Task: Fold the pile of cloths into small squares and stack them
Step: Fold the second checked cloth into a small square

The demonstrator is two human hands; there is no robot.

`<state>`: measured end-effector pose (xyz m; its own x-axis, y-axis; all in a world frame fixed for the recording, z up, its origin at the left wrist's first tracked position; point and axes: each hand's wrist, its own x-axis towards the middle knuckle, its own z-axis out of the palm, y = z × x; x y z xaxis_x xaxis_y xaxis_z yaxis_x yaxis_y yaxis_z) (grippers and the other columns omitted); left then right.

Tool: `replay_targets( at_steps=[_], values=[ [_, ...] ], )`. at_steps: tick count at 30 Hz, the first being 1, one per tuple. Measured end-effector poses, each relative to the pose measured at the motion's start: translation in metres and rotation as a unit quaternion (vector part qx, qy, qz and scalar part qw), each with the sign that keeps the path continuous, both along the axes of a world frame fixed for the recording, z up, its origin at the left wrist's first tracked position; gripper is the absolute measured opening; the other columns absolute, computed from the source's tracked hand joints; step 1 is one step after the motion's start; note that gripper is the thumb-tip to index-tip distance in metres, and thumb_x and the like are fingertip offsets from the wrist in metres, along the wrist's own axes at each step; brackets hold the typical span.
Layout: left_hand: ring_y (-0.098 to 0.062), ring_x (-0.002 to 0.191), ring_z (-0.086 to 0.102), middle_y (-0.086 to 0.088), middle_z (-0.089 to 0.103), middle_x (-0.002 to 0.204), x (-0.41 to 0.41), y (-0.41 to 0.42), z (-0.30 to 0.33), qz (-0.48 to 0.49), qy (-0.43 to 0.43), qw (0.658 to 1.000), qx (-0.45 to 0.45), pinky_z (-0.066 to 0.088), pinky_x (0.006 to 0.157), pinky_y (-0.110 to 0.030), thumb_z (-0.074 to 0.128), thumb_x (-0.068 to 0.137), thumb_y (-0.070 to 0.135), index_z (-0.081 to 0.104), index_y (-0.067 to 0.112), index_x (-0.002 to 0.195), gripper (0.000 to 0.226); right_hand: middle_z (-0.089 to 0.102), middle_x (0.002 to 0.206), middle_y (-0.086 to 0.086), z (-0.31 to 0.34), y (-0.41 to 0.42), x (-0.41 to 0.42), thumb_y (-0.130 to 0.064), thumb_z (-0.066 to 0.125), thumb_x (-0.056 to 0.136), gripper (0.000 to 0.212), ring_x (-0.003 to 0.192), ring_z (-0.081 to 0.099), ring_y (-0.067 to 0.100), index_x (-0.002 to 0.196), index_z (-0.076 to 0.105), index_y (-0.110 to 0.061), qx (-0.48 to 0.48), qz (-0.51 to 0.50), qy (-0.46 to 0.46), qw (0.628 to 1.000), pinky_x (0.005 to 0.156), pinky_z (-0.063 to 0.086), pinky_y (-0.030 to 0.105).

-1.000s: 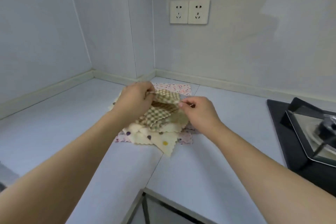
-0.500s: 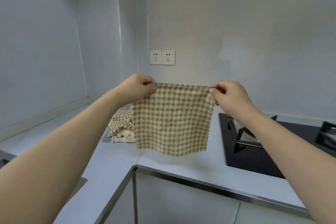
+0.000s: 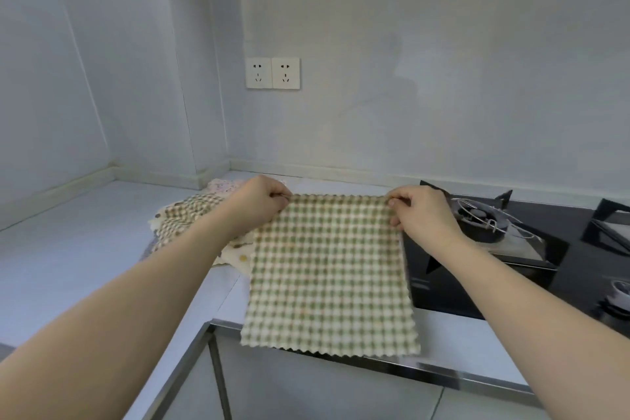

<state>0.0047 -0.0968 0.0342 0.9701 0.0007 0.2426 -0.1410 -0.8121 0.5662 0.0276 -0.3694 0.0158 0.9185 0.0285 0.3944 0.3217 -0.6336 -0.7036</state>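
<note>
A green-and-cream checked cloth is spread out flat, unfolded, over the counter between the pile and the stove, its zigzag near edge reaching the counter's front rim. My left hand pinches its far left corner. My right hand pinches its far right corner. To the left, partly behind my left forearm, lies the pile of cloths: another checked one on top, a dotted cream one and a floral one underneath.
A black gas stove with metal burner stands sits directly right of the cloth. The pale counter runs left into a corner, with walls behind. Two wall sockets hang above. The counter's metal front edge is near me.
I lifted the checked cloth off the pile, held it up spread in the air, and have now lowered it over the counter to the right of the pile.
</note>
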Motion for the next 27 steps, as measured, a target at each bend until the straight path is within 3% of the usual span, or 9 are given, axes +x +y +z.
replay_targets(
  at_steps=[2,4,10,12,13,15,16,22,27],
  values=[
    [-0.015,0.081,0.066,0.010,0.069,0.085,0.014,-0.001,-0.015,0.001,-0.005,1.000,-0.029,0.047,0.065,-0.015,0.056,0.094,0.017,0.073,0.022,0.099,0.019,0.068,0.075,-0.005,-0.013,0.000,0.011,-0.007,0.052,0.095,0.025,0.065,0.068,0.012,0.084,0.068,-0.022,0.018,-0.004,0.002,1.000,0.075,0.059,0.038],
    [-0.015,0.071,0.063,0.011,0.067,0.085,0.019,-0.003,-0.024,0.007,-0.015,0.999,-0.035,0.045,0.059,-0.020,0.055,0.095,0.016,0.073,0.021,0.101,0.020,0.069,0.079,-0.006,-0.020,0.000,0.018,-0.009,0.051,0.095,0.023,0.071,0.068,0.012,0.086,0.066,-0.024,-0.005,-0.014,0.001,1.000,0.077,0.057,0.035],
    [-0.012,0.063,0.065,0.014,0.070,0.085,-0.009,0.003,-0.066,-0.032,-0.025,0.999,0.011,0.055,0.062,-0.030,0.049,0.097,0.019,0.071,0.030,0.104,0.025,0.065,0.106,-0.003,-0.062,0.000,-0.010,-0.012,0.046,0.094,0.023,0.093,0.061,0.017,0.103,0.067,-0.017,-0.179,0.011,-0.004,0.984,0.085,0.049,0.035],
    [-0.010,0.076,0.065,0.016,0.067,0.095,-0.025,0.006,-0.093,-0.072,-0.004,0.996,0.049,0.051,0.067,-0.024,0.052,0.096,0.019,0.072,0.029,0.107,0.024,0.063,0.110,-0.002,-0.084,-0.003,-0.023,-0.011,0.045,0.094,0.026,0.099,0.060,0.022,0.106,0.068,-0.015,-0.247,0.021,0.008,0.969,0.086,0.047,0.035],
    [-0.009,0.090,0.063,0.015,0.065,0.103,-0.031,0.007,-0.110,-0.099,-0.012,0.993,0.062,0.049,0.077,-0.023,0.054,0.095,0.017,0.072,0.027,0.108,0.024,0.063,0.110,0.000,-0.095,-0.007,-0.028,-0.010,0.045,0.093,0.026,0.099,0.060,0.023,0.106,0.068,-0.014,-0.262,0.019,0.012,0.965,0.085,0.046,0.033],
    [-0.006,0.108,0.055,0.011,0.064,0.113,-0.039,0.012,-0.138,-0.130,-0.061,0.987,0.069,0.045,0.097,-0.023,0.057,0.094,0.013,0.073,0.021,0.111,0.024,0.063,0.107,0.001,-0.113,-0.013,-0.034,-0.008,0.046,0.093,0.024,0.094,0.059,0.020,0.103,0.068,-0.012,-0.238,0.008,0.011,0.971,0.079,0.044,0.028],
    [-0.005,0.109,0.053,0.011,0.064,0.113,-0.040,0.015,-0.145,-0.129,-0.084,0.986,0.064,0.044,0.099,-0.024,0.058,0.094,0.012,0.073,0.020,0.111,0.024,0.062,0.105,0.000,-0.118,-0.014,-0.036,-0.008,0.047,0.093,0.023,0.090,0.058,0.017,0.101,0.068,-0.012,-0.216,-0.004,0.006,0.976,0.074,0.042,0.025],
    [-0.015,0.085,0.058,0.003,0.068,0.096,-0.039,0.014,-0.136,-0.147,-0.251,0.951,0.100,0.049,0.075,-0.028,0.050,0.089,0.022,0.076,0.013,0.098,0.029,0.062,0.085,0.001,-0.122,-0.014,-0.034,-0.004,0.057,0.079,0.010,0.071,0.054,0.021,0.079,0.065,-0.010,-0.214,-0.066,-0.097,0.970,0.071,0.045,0.035],
    [-0.011,0.076,0.054,0.009,0.061,0.085,-0.041,0.013,-0.138,-0.221,-0.171,0.949,0.147,0.044,0.067,-0.023,0.048,0.080,0.028,0.071,0.020,0.088,0.025,0.053,0.083,-0.006,-0.123,-0.010,-0.037,-0.013,0.053,0.080,0.006,0.080,0.051,0.020,0.076,0.053,-0.017,-0.290,-0.062,-0.056,0.953,0.076,0.039,0.035]
  ],
)
